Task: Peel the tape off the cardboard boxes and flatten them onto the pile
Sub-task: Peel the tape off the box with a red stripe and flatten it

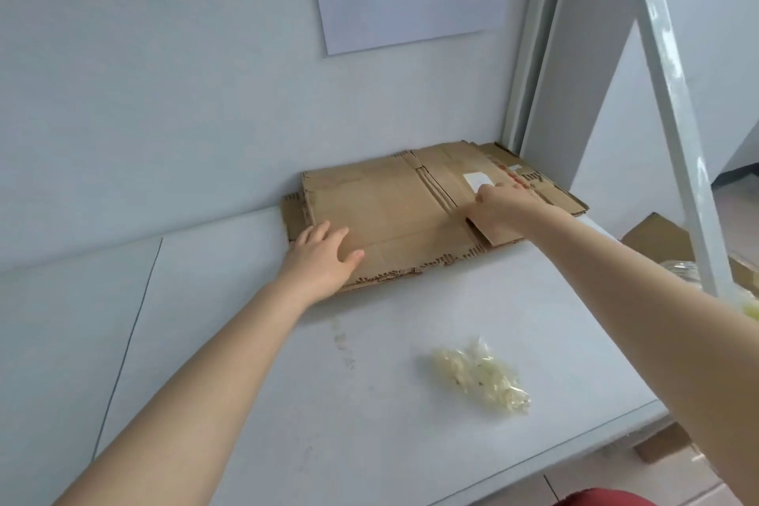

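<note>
Head view: the white table [287, 382] is carrying the pile of cardboard [562, 197] against the wall, and your flattened box [390, 209] is lying on top of it. Your left hand [324, 259] is pressing its near corner, fingers spread, likely to stop it springing up. Your right hand [501, 205] is pushing down beside the fold, fingers together. The wad of tape [480, 382] is sitting well apart, nearer you. A white label [476, 179] is showing just beyond your right hand.

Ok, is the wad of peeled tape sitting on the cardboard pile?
No, the tape wad lies on the white table, apart from the cardboard pile.
</note>
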